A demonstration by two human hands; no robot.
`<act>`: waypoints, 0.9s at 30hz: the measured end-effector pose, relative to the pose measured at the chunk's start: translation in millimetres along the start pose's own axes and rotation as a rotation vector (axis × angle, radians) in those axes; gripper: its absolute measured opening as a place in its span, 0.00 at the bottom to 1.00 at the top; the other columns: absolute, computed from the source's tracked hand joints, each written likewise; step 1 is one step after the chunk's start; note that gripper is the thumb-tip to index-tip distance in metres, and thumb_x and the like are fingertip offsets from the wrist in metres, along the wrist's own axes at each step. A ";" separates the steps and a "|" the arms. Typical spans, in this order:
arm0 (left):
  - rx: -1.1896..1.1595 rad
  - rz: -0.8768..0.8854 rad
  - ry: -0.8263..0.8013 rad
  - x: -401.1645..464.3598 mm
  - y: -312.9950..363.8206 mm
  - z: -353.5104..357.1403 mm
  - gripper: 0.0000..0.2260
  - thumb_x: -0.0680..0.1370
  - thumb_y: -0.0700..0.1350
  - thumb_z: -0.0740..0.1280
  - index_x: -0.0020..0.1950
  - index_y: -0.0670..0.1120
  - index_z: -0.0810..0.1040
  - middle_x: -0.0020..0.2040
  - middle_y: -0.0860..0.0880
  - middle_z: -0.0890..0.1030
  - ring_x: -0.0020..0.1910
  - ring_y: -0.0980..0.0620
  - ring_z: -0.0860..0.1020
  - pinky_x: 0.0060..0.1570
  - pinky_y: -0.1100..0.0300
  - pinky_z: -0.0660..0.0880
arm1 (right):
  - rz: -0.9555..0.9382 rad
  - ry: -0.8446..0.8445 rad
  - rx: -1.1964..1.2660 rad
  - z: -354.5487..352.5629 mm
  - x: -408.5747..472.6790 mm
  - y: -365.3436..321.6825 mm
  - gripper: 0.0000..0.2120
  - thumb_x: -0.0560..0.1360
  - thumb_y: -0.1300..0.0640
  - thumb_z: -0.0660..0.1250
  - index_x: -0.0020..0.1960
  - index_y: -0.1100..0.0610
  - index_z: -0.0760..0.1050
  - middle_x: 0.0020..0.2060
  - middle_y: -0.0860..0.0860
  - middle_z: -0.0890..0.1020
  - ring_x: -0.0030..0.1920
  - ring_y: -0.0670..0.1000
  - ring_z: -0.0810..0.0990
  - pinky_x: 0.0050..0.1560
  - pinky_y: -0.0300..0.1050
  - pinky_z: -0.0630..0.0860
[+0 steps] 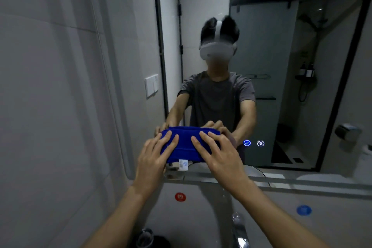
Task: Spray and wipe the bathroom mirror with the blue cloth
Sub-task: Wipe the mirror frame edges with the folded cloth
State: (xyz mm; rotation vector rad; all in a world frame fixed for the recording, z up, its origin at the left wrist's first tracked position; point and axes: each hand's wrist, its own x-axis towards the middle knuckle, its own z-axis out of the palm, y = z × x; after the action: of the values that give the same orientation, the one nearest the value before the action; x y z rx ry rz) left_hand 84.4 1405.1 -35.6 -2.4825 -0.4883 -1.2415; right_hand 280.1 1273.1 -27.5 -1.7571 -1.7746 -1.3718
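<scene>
A folded blue cloth (186, 148) lies flat against the lower left part of the bathroom mirror (281, 66), with a small white tag hanging from its bottom edge. My left hand (155, 155) presses on the cloth's left side with straight, spread fingers. My right hand (217, 152) presses on its right side the same way. Both hands and the cloth are mirrored in the glass just above. No spray bottle is clearly visible.
A grey tiled wall (60, 86) fills the left. Two lit touch icons (253, 143) glow on the mirror right of my hands. Below are a chrome tap (239, 231), a red sticker (180, 196) and a blue sticker (304, 210). A dark object (149, 238) stands at bottom.
</scene>
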 end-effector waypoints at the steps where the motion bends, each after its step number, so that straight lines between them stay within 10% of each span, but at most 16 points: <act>1: -0.024 -0.022 -0.038 -5.7 2.5 2.2 0.41 0.64 0.37 0.80 0.74 0.45 0.66 0.72 0.42 0.71 0.69 0.42 0.70 0.64 0.43 0.72 | 0.005 -0.027 0.018 2.6 -4.8 -3.4 0.40 0.67 0.54 0.78 0.74 0.58 0.65 0.66 0.61 0.72 0.61 0.59 0.71 0.59 0.53 0.76; 23: -0.059 0.083 -0.469 -94.2 5.8 15.3 0.40 0.54 0.44 0.78 0.67 0.50 0.75 0.58 0.51 0.82 0.50 0.53 0.80 0.49 0.61 0.79 | -0.067 -0.626 0.254 6.6 -62.5 -58.7 0.39 0.52 0.50 0.84 0.62 0.51 0.80 0.54 0.52 0.84 0.48 0.52 0.82 0.43 0.43 0.81; 27: 0.026 0.242 -0.512 -53.2 -16.2 -21.3 0.28 0.62 0.54 0.68 0.63 0.57 0.75 0.52 0.58 0.81 0.46 0.60 0.79 0.49 0.66 0.76 | -0.131 -0.712 0.346 -29.1 -14.0 -42.4 0.33 0.78 0.57 0.65 0.79 0.52 0.55 0.74 0.55 0.65 0.70 0.57 0.66 0.69 0.51 0.66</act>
State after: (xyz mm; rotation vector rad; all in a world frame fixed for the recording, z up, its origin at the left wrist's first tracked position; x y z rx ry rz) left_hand 32.4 1402.0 -64.5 -2.7289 -0.3029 -0.4996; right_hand 233.7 1250.7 -40.8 -2.0914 -2.3259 -0.4183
